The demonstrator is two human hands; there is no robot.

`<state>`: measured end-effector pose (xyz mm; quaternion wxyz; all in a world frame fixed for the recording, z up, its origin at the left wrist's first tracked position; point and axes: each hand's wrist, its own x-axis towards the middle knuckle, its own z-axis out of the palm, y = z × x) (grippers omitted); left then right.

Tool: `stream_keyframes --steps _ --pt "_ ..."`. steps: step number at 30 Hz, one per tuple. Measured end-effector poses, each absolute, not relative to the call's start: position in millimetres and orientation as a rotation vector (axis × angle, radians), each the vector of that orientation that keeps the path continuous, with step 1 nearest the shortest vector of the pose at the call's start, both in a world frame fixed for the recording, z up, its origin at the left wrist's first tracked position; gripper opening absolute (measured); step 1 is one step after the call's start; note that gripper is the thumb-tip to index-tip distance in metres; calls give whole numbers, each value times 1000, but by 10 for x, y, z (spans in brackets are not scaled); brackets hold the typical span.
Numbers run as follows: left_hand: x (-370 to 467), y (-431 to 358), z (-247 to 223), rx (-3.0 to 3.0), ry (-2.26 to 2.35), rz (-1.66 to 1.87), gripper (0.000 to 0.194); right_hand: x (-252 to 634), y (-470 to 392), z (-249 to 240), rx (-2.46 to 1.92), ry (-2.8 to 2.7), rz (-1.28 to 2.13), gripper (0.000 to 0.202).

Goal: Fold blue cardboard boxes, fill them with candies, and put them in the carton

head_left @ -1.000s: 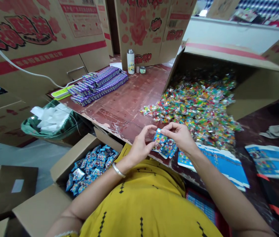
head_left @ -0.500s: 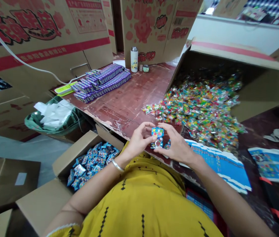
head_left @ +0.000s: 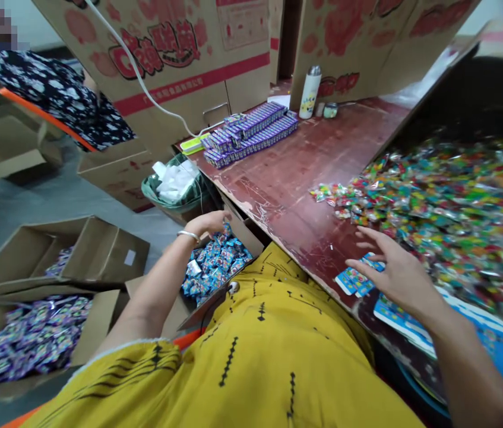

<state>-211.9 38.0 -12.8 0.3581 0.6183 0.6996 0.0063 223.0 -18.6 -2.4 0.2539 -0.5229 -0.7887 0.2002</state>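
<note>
My left hand [head_left: 209,223], with a bracelet at the wrist, is over the far side of a cardboard box [head_left: 251,233] of small blue packets [head_left: 218,261]. Its fingers are loosely bent and apart; a blue packet lies just under the fingertips. My right hand [head_left: 391,270] is above the table edge, fingers spread, holding nothing. Beneath its fingertips lie a few small flat blue printed pieces [head_left: 353,278]. Beside it are a heap of clear-wrapped colourful candies [head_left: 451,208] and a stack of blue printed sheets [head_left: 492,339], partly behind my forearm.
Purple small boxes [head_left: 251,134] are stacked on the red-brown table [head_left: 296,178], near a white bottle [head_left: 310,92]. A lined bin [head_left: 173,184] stands beside the table. Cartons on the floor hold purple packets [head_left: 37,336]. A person in a floral garment [head_left: 64,95] is at the left.
Both hands were together around a small blue printed packet; now they are apart. My left hand has moved left over the box, my right hand rightward. The view has swung left.
</note>
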Motion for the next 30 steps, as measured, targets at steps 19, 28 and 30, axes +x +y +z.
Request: stream_keyframes --steps 19,28,30 --pt "452 -100 -371 2302 1240 403 55 2647 -174 -308 -2080 -2317 218 27" --pt "632 -86 -453 2334 1284 290 55 2655 -120 -357 -2019 -1868 414 29" --pt "625 -121 -424 2345 1270 301 53 2678 -74 -344 -1920 -1713 607 28"
